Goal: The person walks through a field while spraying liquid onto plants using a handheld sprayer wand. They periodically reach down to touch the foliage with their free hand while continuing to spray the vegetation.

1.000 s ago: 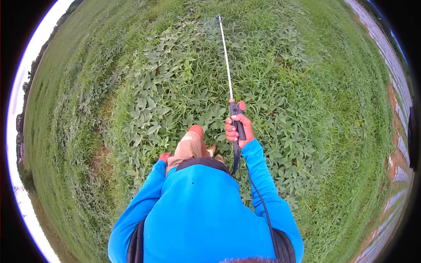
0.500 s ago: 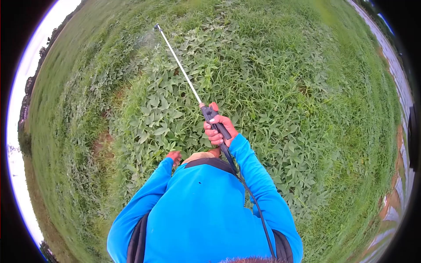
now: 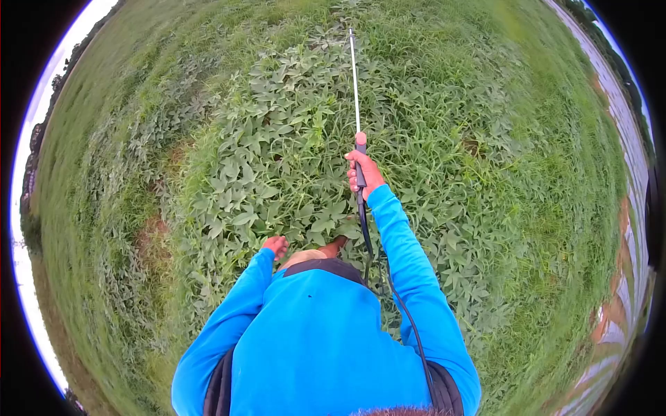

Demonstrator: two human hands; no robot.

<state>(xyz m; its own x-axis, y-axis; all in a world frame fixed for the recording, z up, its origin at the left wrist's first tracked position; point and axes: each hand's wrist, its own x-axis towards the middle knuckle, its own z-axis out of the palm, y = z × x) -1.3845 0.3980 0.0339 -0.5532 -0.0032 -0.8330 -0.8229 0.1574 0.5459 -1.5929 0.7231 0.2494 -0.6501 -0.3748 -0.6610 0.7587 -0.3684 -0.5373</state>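
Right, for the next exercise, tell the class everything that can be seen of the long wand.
The wand has a straight, slender shaft, pale and metal-looking, its far tip too small to make out clearly. An orange-red part sits where the shaft meets a black, plastic-looking handle, and a black hose leads back from it. It points almost straight ahead, over leafy green plants. The right hand has its grip around the handle. Whether it is spraying cannot be told.

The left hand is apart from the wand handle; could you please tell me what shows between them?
In the head view, leafy green plants fill the stretch between the left hand and the wand handle.
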